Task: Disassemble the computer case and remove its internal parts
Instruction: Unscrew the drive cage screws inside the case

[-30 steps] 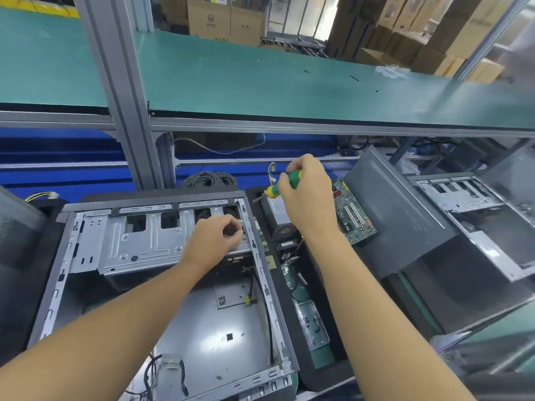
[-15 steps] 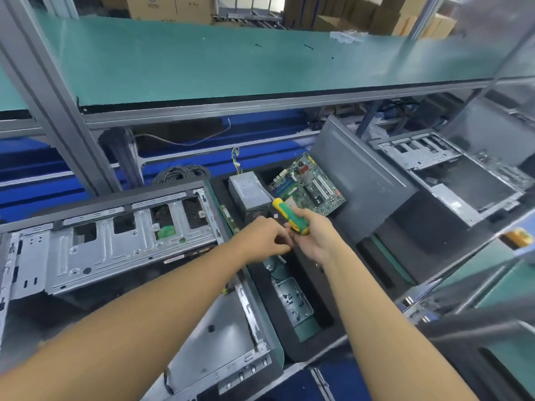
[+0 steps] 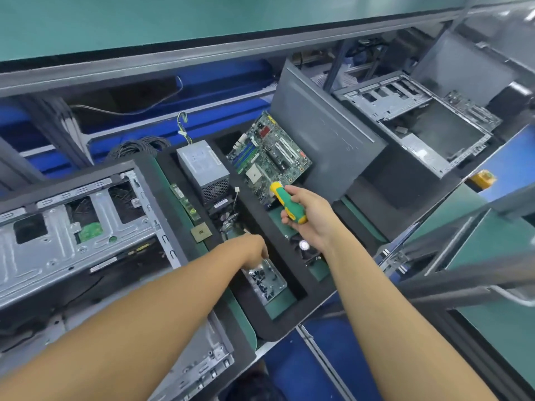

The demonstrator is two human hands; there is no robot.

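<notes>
The open computer case (image 3: 58, 256) lies on its side at the left, its metal drive cage facing up. My right hand (image 3: 311, 219) grips a green and yellow screwdriver (image 3: 289, 205) above the black foam tray (image 3: 254, 218). My left hand (image 3: 254, 253) reaches down over a clear plastic box of screws (image 3: 269, 282) in that tray, with its fingers hidden behind the hand. In the tray lie a grey power supply (image 3: 202, 167), a green motherboard (image 3: 269, 157), a memory stick (image 3: 185, 202), a processor chip (image 3: 201, 232) and a small fan (image 3: 305, 247).
A grey side panel (image 3: 327, 134) leans behind the tray. A second stripped case (image 3: 417, 123) lies at the right. A coil of black cable (image 3: 136, 147) sits behind the case. A green shelf (image 3: 173, 21) runs overhead, and a dark rail (image 3: 463, 282) crosses at the right.
Both hands left the case and moved right to the tray. My left hand dropped to the screw box; my right hand still holds the screwdriver. The view swung right and down.
</notes>
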